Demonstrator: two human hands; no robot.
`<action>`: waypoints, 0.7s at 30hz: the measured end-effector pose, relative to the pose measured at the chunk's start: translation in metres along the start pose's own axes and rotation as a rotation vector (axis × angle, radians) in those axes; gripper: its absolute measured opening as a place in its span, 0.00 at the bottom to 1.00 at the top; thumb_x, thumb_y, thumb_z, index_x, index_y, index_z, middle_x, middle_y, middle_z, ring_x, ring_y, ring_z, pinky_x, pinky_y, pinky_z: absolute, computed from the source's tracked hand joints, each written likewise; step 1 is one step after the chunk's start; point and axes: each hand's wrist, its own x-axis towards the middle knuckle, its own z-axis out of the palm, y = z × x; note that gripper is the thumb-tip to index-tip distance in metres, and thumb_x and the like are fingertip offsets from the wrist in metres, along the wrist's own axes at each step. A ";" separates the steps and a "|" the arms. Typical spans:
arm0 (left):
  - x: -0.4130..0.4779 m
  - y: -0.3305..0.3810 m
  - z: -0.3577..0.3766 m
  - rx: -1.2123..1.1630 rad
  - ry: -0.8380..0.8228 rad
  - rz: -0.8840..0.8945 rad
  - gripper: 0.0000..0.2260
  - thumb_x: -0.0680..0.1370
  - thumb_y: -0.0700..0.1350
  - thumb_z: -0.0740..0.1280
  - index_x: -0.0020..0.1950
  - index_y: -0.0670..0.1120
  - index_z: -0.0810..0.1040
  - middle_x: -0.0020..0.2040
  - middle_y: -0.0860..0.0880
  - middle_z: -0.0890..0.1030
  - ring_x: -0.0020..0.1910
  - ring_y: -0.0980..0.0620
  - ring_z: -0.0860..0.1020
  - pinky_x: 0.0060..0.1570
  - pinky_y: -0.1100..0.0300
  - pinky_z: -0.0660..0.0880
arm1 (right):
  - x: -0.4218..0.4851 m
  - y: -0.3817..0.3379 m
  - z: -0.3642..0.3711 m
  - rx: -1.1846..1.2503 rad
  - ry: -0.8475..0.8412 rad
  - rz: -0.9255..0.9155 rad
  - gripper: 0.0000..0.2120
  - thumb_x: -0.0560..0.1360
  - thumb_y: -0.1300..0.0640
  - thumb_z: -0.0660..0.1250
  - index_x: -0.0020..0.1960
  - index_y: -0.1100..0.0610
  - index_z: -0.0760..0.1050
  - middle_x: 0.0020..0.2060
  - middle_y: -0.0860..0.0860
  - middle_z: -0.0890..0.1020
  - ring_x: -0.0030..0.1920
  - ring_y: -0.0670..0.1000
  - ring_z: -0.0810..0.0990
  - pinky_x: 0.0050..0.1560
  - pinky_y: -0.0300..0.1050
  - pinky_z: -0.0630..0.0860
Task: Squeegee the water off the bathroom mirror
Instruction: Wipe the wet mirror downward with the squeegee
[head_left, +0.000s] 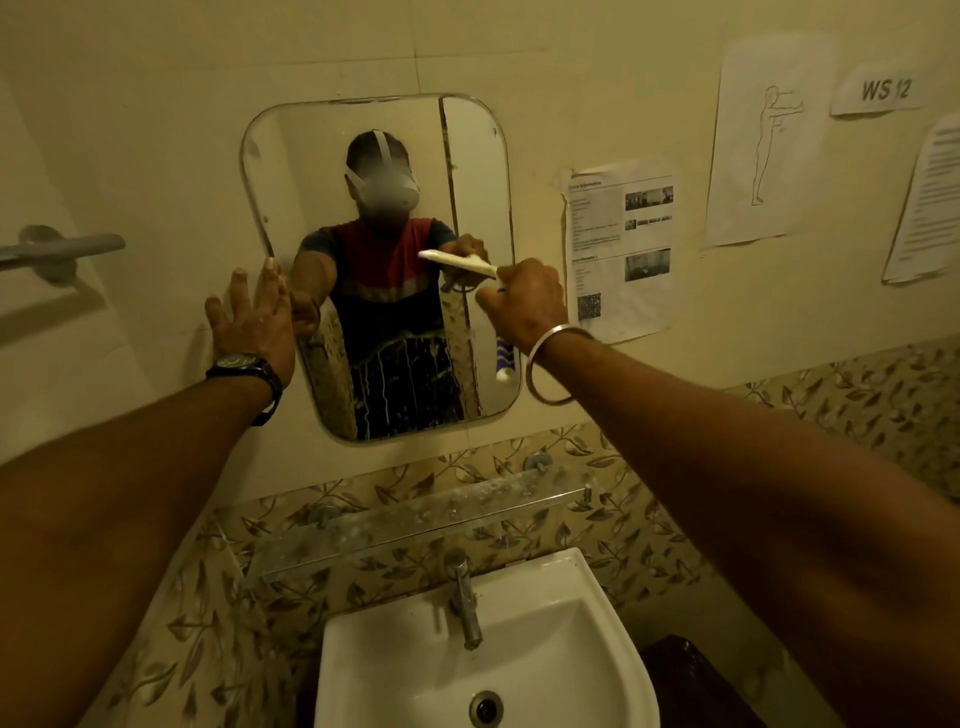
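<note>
Mirror (384, 306) shows white water streaks (387, 387) (lower part).

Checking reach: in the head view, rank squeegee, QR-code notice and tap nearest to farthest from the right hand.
1. squeegee, gripped by the right hand.
2. QR-code notice, on the wall just right.
3. tap, far below.
</note>
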 end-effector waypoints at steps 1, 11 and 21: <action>0.000 0.000 0.000 0.001 0.006 0.000 0.36 0.79 0.35 0.58 0.84 0.46 0.47 0.84 0.49 0.39 0.81 0.37 0.44 0.76 0.33 0.53 | 0.002 0.001 -0.002 -0.002 0.008 0.004 0.06 0.73 0.53 0.72 0.42 0.55 0.82 0.31 0.49 0.79 0.29 0.46 0.76 0.29 0.40 0.72; -0.001 0.000 -0.001 -0.006 0.013 0.006 0.37 0.78 0.34 0.58 0.84 0.46 0.47 0.84 0.49 0.37 0.81 0.37 0.43 0.77 0.33 0.52 | -0.036 0.018 0.032 -0.013 -0.165 0.048 0.13 0.74 0.52 0.73 0.55 0.58 0.85 0.39 0.52 0.85 0.39 0.52 0.84 0.42 0.52 0.85; -0.001 -0.002 0.004 -0.031 0.045 0.024 0.36 0.78 0.32 0.57 0.84 0.45 0.47 0.84 0.48 0.38 0.81 0.36 0.45 0.76 0.33 0.52 | 0.002 0.019 -0.001 0.051 -0.012 0.062 0.05 0.74 0.54 0.72 0.40 0.54 0.82 0.29 0.49 0.79 0.27 0.46 0.76 0.29 0.40 0.74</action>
